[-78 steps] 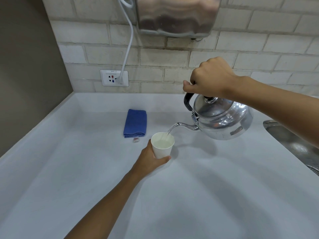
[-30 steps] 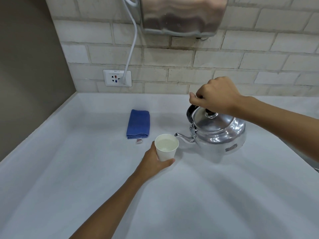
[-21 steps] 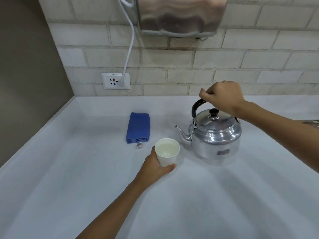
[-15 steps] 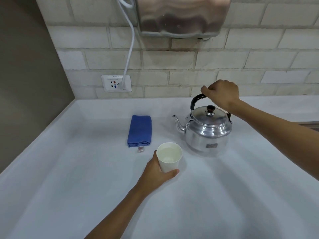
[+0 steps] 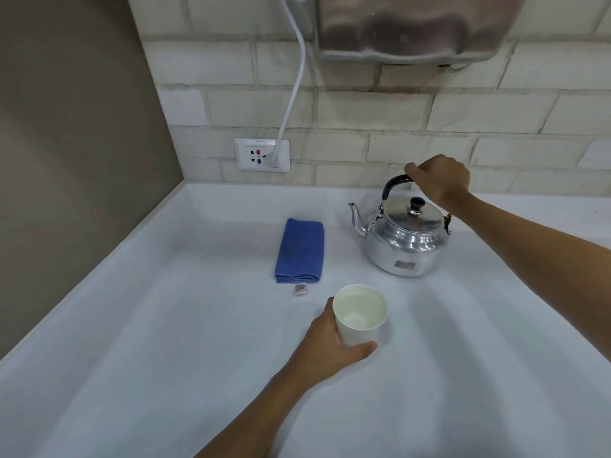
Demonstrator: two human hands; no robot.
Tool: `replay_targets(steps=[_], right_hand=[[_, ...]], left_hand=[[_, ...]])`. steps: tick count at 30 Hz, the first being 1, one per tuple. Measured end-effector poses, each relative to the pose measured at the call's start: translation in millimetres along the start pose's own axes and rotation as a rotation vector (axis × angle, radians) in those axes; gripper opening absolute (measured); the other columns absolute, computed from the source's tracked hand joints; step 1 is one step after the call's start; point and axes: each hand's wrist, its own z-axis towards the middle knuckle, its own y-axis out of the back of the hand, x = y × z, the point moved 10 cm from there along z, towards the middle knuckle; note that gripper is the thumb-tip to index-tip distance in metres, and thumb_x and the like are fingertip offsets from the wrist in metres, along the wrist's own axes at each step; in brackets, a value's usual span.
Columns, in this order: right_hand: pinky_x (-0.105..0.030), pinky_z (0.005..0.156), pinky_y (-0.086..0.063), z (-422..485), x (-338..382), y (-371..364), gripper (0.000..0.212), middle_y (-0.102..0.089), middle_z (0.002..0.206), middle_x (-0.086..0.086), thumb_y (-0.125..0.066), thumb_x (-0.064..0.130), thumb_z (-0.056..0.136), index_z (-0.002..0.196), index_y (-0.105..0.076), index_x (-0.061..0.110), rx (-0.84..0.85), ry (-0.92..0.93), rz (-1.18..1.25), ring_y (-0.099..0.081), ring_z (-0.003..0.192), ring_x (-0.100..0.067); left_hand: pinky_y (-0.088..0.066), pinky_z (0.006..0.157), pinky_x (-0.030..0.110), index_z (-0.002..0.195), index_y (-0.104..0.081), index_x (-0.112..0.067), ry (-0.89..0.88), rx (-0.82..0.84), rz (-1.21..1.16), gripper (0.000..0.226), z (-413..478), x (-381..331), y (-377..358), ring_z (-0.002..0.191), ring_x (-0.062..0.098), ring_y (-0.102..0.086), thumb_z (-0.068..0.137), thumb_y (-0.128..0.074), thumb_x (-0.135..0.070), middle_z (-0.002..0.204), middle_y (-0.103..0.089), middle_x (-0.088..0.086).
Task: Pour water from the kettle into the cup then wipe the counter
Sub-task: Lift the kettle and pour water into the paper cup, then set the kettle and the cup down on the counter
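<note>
A shiny metal kettle (image 5: pixel 406 246) with a black handle stands upright on the white counter (image 5: pixel 165 342), spout pointing left. My right hand (image 5: pixel 439 180) grips the top of its handle. A white paper cup (image 5: pixel 360 317) holding water stands nearer to me, in front of the kettle and a little left. My left hand (image 5: pixel 325 347) wraps around the cup from the left and below. A folded blue cloth (image 5: pixel 299 249) lies left of the kettle, beyond the cup, untouched.
A brick wall with a socket (image 5: pixel 261 155) and a white cable (image 5: pixel 291 90) runs along the back. A steel appliance (image 5: pixel 420 26) hangs on the wall above the kettle. A brown wall (image 5: pixel 66 143) bounds the counter's left side. A small tag (image 5: pixel 299 290) lies by the cloth.
The kettle stopped pouring, came upright and was set down on the counter farther back. My right hand still holds its handle. My left hand stays on the cup, which holds water.
</note>
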Motion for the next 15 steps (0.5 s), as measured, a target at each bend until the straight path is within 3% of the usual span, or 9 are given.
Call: replay_targets(steps=[12,15], right_hand=[[-0.027,0.048,-0.023,8.2,-1.1,-22.3,0.048,-0.026,0.043,-0.002,-0.046,0.033,0.080,0.041,-0.024,0.015,0.042,-0.008,-0.027,-0.029,0.045,-0.023],[-0.030,0.056,-0.034,5.2,1.1,-24.7,0.060,-0.049,0.053,-0.010,-0.035,0.047,0.090,0.051,-0.050,0.004,0.112,0.012,-0.107,-0.052,0.059,-0.032]], left_hand=[[-0.047,0.091,0.021,0.116,-0.039,-0.048,-0.001,-0.003,0.011,0.071,-0.4,-2.3,1.7,0.109,-0.002,-0.052,0.057,-0.076,-0.058,0.115,-0.056,-0.023],[-0.046,0.086,0.016,0.113,-0.039,-0.052,-0.003,-0.008,0.006,0.069,-0.5,-2.3,3.4,0.106,-0.006,-0.052,0.056,-0.078,-0.057,0.113,-0.056,-0.025]])
